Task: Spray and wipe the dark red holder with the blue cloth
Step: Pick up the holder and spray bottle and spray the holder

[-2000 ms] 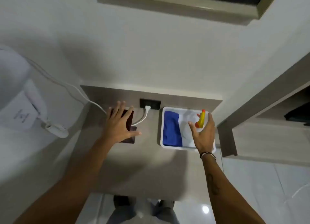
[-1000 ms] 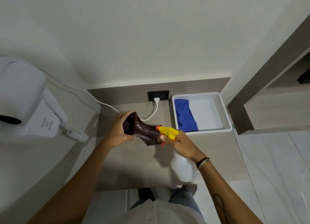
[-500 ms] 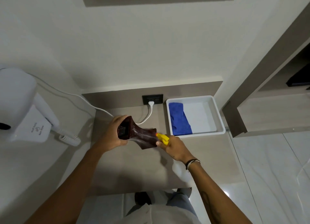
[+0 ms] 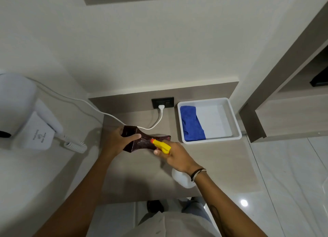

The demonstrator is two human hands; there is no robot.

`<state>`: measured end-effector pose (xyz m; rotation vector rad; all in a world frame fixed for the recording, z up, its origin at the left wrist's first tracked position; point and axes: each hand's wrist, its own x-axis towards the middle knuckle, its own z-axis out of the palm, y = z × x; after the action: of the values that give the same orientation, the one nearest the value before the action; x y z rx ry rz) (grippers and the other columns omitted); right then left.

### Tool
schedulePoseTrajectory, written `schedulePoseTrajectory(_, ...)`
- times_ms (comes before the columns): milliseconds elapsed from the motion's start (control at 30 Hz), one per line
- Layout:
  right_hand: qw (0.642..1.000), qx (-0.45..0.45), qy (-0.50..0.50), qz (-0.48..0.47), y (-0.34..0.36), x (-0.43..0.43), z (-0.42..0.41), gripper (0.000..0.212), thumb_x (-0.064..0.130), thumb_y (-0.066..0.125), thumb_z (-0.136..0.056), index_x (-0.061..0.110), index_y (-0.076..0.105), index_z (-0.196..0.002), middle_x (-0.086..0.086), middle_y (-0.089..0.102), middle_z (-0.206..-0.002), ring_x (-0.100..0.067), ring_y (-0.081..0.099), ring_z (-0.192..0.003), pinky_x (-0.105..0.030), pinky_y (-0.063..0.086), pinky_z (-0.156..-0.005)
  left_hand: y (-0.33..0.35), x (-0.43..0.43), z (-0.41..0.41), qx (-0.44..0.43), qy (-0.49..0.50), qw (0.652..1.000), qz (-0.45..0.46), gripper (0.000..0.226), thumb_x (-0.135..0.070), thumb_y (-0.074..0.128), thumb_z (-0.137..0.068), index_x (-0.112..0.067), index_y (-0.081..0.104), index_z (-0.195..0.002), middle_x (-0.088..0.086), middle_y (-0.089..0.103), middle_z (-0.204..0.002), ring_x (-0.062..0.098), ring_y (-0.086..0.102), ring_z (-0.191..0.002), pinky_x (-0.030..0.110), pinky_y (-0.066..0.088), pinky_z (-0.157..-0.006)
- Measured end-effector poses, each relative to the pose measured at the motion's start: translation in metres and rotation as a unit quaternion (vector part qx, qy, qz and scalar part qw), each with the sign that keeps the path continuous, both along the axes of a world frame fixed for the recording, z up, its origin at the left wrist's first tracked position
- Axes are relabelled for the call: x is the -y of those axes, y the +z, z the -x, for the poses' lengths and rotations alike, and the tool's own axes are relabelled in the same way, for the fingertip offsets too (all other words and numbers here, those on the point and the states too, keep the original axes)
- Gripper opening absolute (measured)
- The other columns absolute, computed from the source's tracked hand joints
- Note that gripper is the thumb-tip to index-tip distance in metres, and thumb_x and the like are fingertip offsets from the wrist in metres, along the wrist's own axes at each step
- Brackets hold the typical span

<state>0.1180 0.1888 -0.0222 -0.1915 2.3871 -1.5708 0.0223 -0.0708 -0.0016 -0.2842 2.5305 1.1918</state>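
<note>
Dark red glossy flared holder, flat on the desk two seconds ago, is now gripped aloft by the left hand; the right hand clasps a yellow-nozzled white spray bottle against it, blue cloth untouched in its white tray

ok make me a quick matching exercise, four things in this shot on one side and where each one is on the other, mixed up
Things:
1. blue cloth
2. dark red holder
3. spray bottle
4. white plug

Places:
A. in the left hand
B. in the wall socket
C. in the white tray
D. in the right hand

Pairs: 1-C, 2-A, 3-D, 4-B
</note>
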Motion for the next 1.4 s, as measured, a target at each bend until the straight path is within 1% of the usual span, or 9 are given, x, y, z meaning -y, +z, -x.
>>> schedulePoseTrajectory(200,0.991,0.017,0.009,-0.129,-0.01,-0.007,0.007,0.047,0.05,0.061,-0.104,0.016,0.064,-0.136,-0.012,0.077,-0.12,-0.032,0.072,-0.105,-0.048,0.06,-0.093,0.001,0.0,-0.001,0.025,-0.074,0.997,0.0,0.091,-0.063,0.076,-0.083,-0.04,0.035,-0.161,-0.002,0.051,-0.152,0.019,0.056,-0.129,0.024,0.045,-0.093)
schedulePoseTrajectory(467,0.986,0.064,-0.056,-0.146,-0.034,-0.03,0.007,0.046,0.053,0.062,-0.102,0.02,0.063,-0.134,-0.008,0.078,-0.117,-0.028,0.074,-0.105,-0.029,0.049,-0.084,-0.005,0.011,-0.006,-0.001,-0.197,0.976,0.09,0.139,-0.04,0.097,-0.049,-0.026,0.022,-0.165,0.004,0.02,-0.168,0.023,0.031,-0.148,0.042,0.038,-0.115)
schedulePoseTrajectory(567,0.991,0.063,-0.04,-0.115,-0.029,-0.034,0.005,0.046,0.054,0.061,-0.103,0.021,0.062,-0.135,-0.007,0.078,-0.117,-0.022,0.072,-0.101,-0.024,0.05,-0.085,-0.006,0.012,-0.005,-0.077,-0.202,0.972,0.089,0.115,-0.034,0.094,-0.047,-0.019,0.046,-0.151,0.003,0.046,-0.151,0.02,0.046,-0.136,0.043,0.045,-0.112)
schedulePoseTrajectory(733,0.998,0.043,0.014,-0.05,-0.01,-0.024,-0.004,0.04,0.048,0.065,-0.103,0.016,0.066,-0.127,-0.004,0.076,-0.11,-0.02,0.071,-0.098,-0.025,0.052,-0.083,-0.002,0.004,-0.006,-0.092,-0.128,0.984,0.077,0.057,-0.053,0.091,-0.051,-0.035,0.069,-0.1,-0.017,0.071,-0.09,0.005,0.068,-0.084,0.023,0.051,-0.07)
schedulePoseTrajectory(933,0.996,0.004,0.036,-0.086,0.008,0.004,0.0,0.037,0.048,0.062,-0.104,0.015,0.065,-0.122,-0.01,0.076,-0.109,-0.027,0.072,-0.096,-0.047,0.062,-0.086,0.004,-0.004,-0.006,-0.04,-0.073,0.996,0.037,0.042,-0.072,0.08,-0.056,-0.067,0.064,-0.095,-0.027,0.071,-0.09,0.0,0.069,-0.083,0.016,0.05,-0.066)
schedulePoseTrajectory(1000,0.992,0.025,0.035,-0.123,0.006,0.004,0.004,0.04,0.05,0.062,-0.104,0.014,0.065,-0.12,-0.012,0.077,-0.109,-0.029,0.073,-0.097,-0.049,0.062,-0.087,0.006,-0.005,-0.007,-0.029,-0.072,0.996,0.034,0.062,-0.074,0.079,-0.059,-0.076,0.054,-0.116,-0.027,0.069,-0.108,0.004,0.068,-0.096,0.022,0.051,-0.077)
schedulePoseTrajectory(1067,0.987,0.039,0.036,-0.152,0.001,-0.002,0.005,0.04,0.051,0.063,-0.103,0.015,0.064,-0.12,-0.012,0.077,-0.111,-0.03,0.074,-0.098,-0.049,0.062,-0.088,0.004,-0.002,-0.005,0.0,-0.081,0.996,0.047,0.093,-0.077,0.075,-0.067,-0.055,0.041,-0.151,-0.011,0.063,-0.139,0.019,0.062,-0.124,0.036,0.052,-0.101)
schedulePoseTrajectory(1233,0.98,0.066,0.04,-0.186,-0.014,-0.02,-0.005,0.039,0.051,0.064,-0.102,0.017,0.066,-0.122,-0.01,0.077,-0.114,-0.031,0.073,-0.1,-0.043,0.059,-0.084,0.01,0.008,-0.004,0.058,-0.19,0.974,0.106,0.11,-0.098,0.047,-0.07,-0.047,0.02,-0.164,0.005,0.034,-0.167,0.028,0.036,-0.152,0.055,0.034,-0.122)
schedulePoseTrajectory(1400,0.981,0.087,0.037,-0.17,-0.023,-0.03,-0.012,0.04,0.049,0.065,-0.103,0.016,0.065,-0.125,-0.01,0.077,-0.116,-0.024,0.07,-0.095,-0.024,0.044,-0.076,0.02,0.02,-0.002,0.08,-0.313,0.939,0.12,0.142,-0.038,0.098,-0.059,-0.03,0.008,-0.168,0.004,0.017,-0.173,0.026,0.024,-0.157,0.049,0.032,-0.125)
